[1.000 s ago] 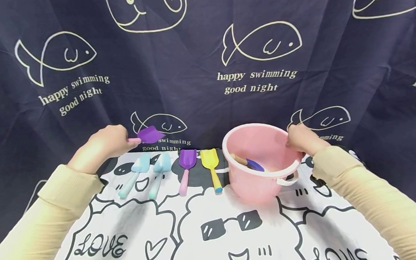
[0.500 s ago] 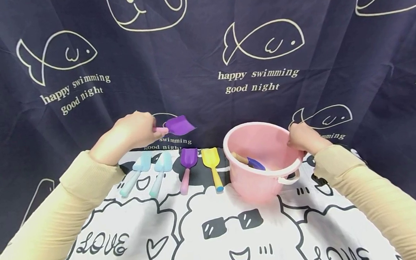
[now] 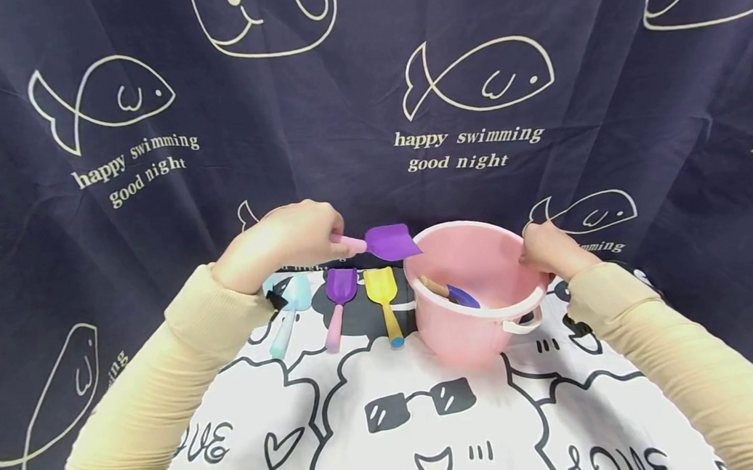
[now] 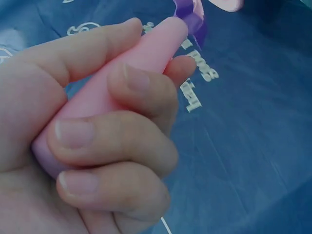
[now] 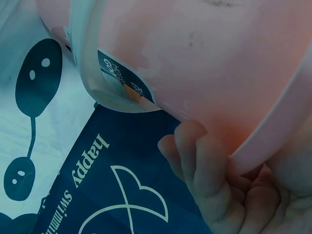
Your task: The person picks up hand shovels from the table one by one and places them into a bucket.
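My left hand grips the pink handle of a toy shovel with a purple blade. The blade's tip overlaps the left rim of a pink bucket in the head view. In the left wrist view, the fingers curl round the handle. My right hand holds the bucket's right rim, its fingers on the outside of the wall. Inside the bucket lies a toy trowel with a blue blade and a tan handle.
On the white patterned cloth, left of the bucket, lie a yellow shovel, a purple shovel with pink handle and a light blue trowel. Another light blue one is mostly behind the left arm. A dark blue fish-print curtain hangs behind.
My left hand has carried the purple shovel rightward, from above the light blue trowels to the bucket's left rim. The right hand and the bucket have stayed in place.
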The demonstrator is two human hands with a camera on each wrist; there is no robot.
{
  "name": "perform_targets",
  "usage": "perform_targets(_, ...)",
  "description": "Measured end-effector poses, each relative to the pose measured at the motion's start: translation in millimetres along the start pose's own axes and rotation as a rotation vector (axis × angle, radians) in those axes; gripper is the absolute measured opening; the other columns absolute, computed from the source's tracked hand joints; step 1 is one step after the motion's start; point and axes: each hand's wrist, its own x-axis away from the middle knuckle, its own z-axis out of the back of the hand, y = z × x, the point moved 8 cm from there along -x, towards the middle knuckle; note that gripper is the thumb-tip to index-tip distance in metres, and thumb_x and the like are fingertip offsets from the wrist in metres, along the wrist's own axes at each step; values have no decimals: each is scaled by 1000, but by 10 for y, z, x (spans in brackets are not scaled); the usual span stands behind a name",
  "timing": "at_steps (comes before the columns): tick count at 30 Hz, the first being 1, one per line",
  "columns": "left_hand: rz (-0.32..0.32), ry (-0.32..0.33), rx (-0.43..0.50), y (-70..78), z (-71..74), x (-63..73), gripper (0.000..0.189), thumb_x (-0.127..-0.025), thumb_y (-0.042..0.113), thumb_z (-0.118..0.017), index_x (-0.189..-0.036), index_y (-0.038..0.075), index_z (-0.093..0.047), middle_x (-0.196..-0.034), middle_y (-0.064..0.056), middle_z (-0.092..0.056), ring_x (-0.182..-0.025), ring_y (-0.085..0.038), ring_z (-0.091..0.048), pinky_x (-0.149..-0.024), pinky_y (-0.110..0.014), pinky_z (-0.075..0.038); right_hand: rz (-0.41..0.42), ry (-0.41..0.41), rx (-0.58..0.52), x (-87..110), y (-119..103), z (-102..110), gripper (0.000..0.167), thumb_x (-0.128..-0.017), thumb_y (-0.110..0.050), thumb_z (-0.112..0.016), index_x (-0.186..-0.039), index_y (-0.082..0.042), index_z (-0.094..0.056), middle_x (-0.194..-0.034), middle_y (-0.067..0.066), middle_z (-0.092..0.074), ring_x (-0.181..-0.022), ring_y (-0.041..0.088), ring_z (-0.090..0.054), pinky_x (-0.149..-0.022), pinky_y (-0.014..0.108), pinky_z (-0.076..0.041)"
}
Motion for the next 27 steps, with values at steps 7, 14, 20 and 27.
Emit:
perform_targets(7, -68, -51, 15, 292, -89, -155, 48, -84, 55, -61, -59, 16, -47, -60, 4, -42, -62, -15, -48, -57, -30, -37, 5, -3, 9, 9, -6, 10, 14, -74, -4, -60, -74, 10, -58, -64, 19, -61, -44, 22, -58, -48, 35, -50)
perform_targets(14, -124, -94, 23, 527, -235, -332, 50, -82, 55, -63, -57, 16, -44, -53, 7, -34, -54, -12, -41, -54, -28, -32, 10, -1, 11, 4, -6, 1, 14, -73, -4, -60, -72, 10, -59, -63, 19, -60, -44, 21, -57, -45, 33, -48)
perform_targets(20, -172, -118, 17, 715, -364, -433, 44, -82, 53, -65, -60, 17, -52, -56, 7, -39, -58, -12, -46, -54, -27, -35, 1, -10, 6, -5, -9, -11, 14, -75, -4, -58, -75, 11, -57, -63, 20, -60, -42, 20, -58, -45, 33, -50)
perform_targets(27, -193, -99, 55, 871, -453, -583, 36, -81, 49, -67, -65, 18, -60, -59, 7, -46, -61, -12, -49, -55, -26, -37, 11, 4, 13, -15, -18, -9, 17, -75, -5, -59, -77, 11, -56, -65, 22, -60, -42, 20, -58, -47, 35, -51)
